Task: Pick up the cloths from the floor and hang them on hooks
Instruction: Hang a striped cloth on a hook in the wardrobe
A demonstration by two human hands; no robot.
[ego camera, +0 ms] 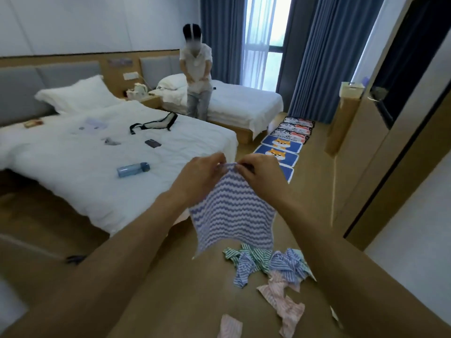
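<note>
1. A blue-and-white wavy-striped cloth (231,211) is held up in mid-air at the centre of the view, its top edge bunched between both hands and the rest hanging down freely.
2. The top edge is pinched by the left hand (203,174) at 11 o'clock of the cloth, fingers curled onto the fabric.
3. The same edge is pinched by the right hand (258,170) at 1 o'clock, fingertips almost touching the left hand's.
4. A crumpled heap of green, blue and pink striped cloths (271,267) is seen on the tan floor (185,296) at 5 o'clock, below the hanging cloth.
5. A white-covered bed (73,172) is found at 9 o'clock, with a blue water bottle (133,169) lying on it.
6. Dog-print floor mats (280,147) are laid in a row at 1 o'clock.
7. A second person (196,76) is seen standing at 12 o'clock, between the beds.
</note>
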